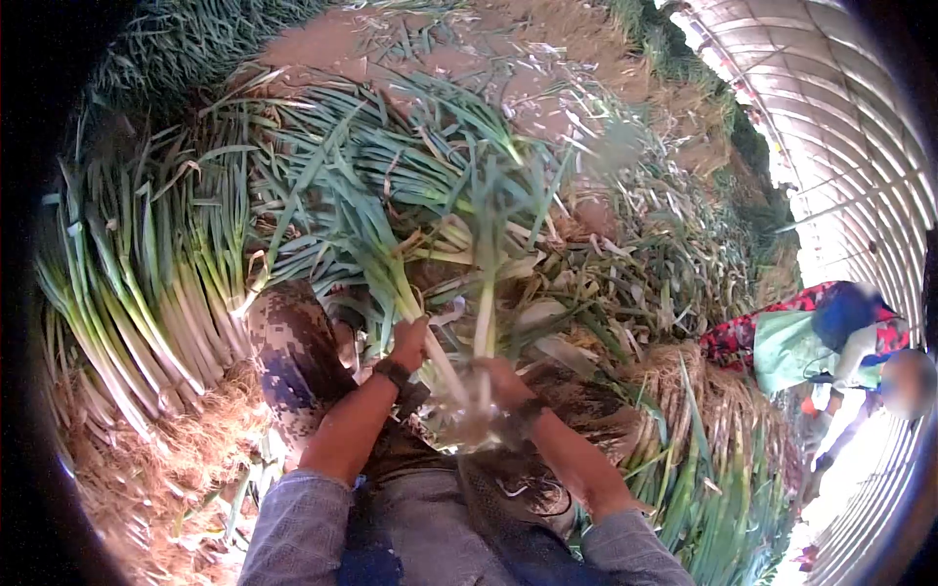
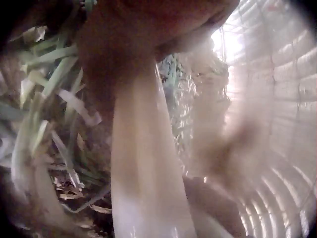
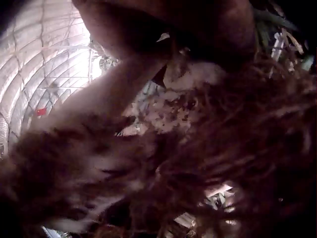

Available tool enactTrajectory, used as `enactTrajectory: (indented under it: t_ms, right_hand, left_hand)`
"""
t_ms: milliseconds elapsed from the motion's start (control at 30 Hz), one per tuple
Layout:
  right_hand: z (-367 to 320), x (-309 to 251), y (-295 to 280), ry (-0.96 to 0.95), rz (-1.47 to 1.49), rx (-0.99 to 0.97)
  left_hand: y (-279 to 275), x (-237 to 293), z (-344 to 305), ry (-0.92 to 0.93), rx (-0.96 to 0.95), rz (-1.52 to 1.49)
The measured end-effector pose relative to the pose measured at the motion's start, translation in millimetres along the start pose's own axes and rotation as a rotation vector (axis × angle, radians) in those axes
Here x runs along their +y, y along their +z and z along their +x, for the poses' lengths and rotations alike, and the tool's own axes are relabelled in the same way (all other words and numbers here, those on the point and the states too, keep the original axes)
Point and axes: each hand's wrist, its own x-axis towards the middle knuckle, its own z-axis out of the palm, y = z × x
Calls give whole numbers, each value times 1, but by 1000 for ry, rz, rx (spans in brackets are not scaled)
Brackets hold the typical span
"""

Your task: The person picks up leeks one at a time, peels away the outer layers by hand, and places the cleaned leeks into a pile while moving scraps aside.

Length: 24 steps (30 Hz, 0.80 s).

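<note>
In the head view my left hand (image 1: 408,344) grips a leek by its white stem (image 1: 445,366), its green leaves reaching up and away. The left wrist view shows that pale shaft (image 2: 143,163) large below the hand (image 2: 163,25). Close by on the right, my right hand (image 1: 503,383) holds a second leek (image 1: 486,317), blurred, its leaves pointing away from me. In the right wrist view shaggy brown roots (image 3: 163,163) hang below the right hand (image 3: 173,25), also blurred. The root ends of both leeks come close together between the hands.
A row of leeks (image 1: 186,313) with roots toward me lies at left. More leeks (image 1: 391,156) are heaped ahead, with stripped leaves (image 1: 645,254) to their right. Another bundle (image 1: 723,459) lies at right. Beyond it a person (image 1: 801,342) bends under the arched tunnel roof (image 1: 850,117).
</note>
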Motion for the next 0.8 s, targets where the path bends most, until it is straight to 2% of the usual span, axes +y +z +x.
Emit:
enactTrajectory:
  t_ms: [33, 100, 133, 167, 200, 267, 300, 367, 400, 467, 533, 567, 600, 667, 700, 733, 767, 800]
  right_hand:
    - [18, 25, -22, -542, -488, -114]
    - [12, 12, -15, -287, -413, 21]
    - [8, 4, -11, -164, -364, 92]
    - [-24, -41, 6, -145, -241, 115]
    - [-46, -73, 17, -124, -115, 145]
    - [-59, -94, 16, -402, -45, 64]
    - [-60, -102, 6, -305, -129, -100]
    - [-50, -95, 27, -379, -166, -24]
    - [-42, -90, 39, -440, -197, 52]
    - [-18, -69, 40, -227, -561, 93]
    - [-16, -46, 43, -198, -644, -13]
    - [-11, -33, 42, -194, -643, -19]
    - [-2, -18, 38, -327, -772, -82]
    - [1, -8, 39, -460, -892, -140]
    - [0, -4, 36, -434, -1005, -60]
    - [-3, -1, 33, -404, -1117, 23]
    - [4, 0, 25, -416, -1231, -19]
    - [9, 4, 22, -413, -1225, -14]
  left_hand:
    - [10, 6, -6, 55, 64, 44]
    - [34, 26, -24, 110, 121, 83]
    - [44, 42, -33, 285, 126, 86]
    - [54, 58, -46, 456, 129, 95]
    - [65, 82, -70, 492, 107, 196]
    - [61, 89, -62, 331, -65, 138]
    - [59, 86, -56, 334, -87, 89]
    - [41, 57, -16, 433, 12, 132]
    - [27, 38, 15, 350, 75, 159]
    - [45, 48, -11, 110, 103, 33]
    - [39, 38, -7, -70, 58, 137]
    - [26, -5, 26, 190, -31, 136]
    - [42, 3, 2, 195, -108, -139]
    - [41, 4, -5, 67, -223, -252]
    - [40, 6, -8, 61, -225, -248]
    - [43, 11, -13, 52, -202, -120]
    - [45, 16, -14, 47, -179, 8]
    - [48, 22, -16, 43, -183, 14]
